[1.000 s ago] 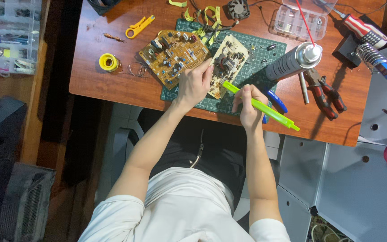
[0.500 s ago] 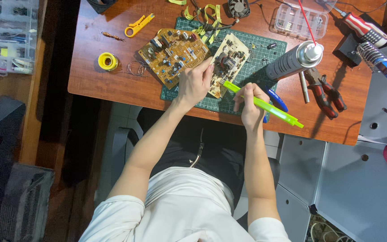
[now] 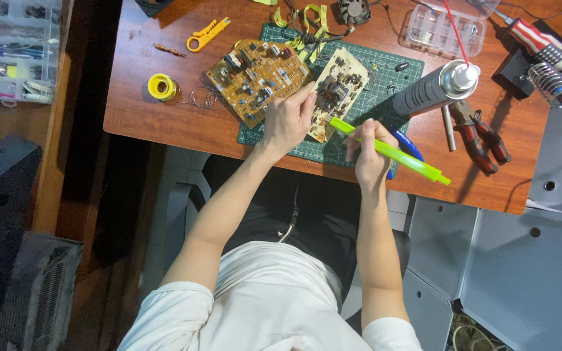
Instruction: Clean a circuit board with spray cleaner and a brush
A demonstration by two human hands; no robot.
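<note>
My left hand (image 3: 287, 120) presses down on the near edge of a pale beige circuit board (image 3: 341, 84) lying on a green cutting mat (image 3: 391, 78). My right hand (image 3: 369, 153) grips a long bright-green tool (image 3: 391, 153), its tip aimed at the lower corner of that board. A larger brown circuit board (image 3: 255, 78) lies beside it to the left, partly on the mat.
On the wooden desk (image 3: 164, 123) are a grey spray can (image 3: 434, 91), red-handled pliers (image 3: 479, 136), a yellow solder roll (image 3: 162, 86), a yellow wire stripper (image 3: 206, 36), a clear parts box (image 3: 447, 29), a soldering iron stand (image 3: 551, 78) and a small fan (image 3: 354, 10). A parts organiser (image 3: 11, 49) sits left.
The green tool's tip has shifted a little along the beige board's edge. My left hand stays on the board.
</note>
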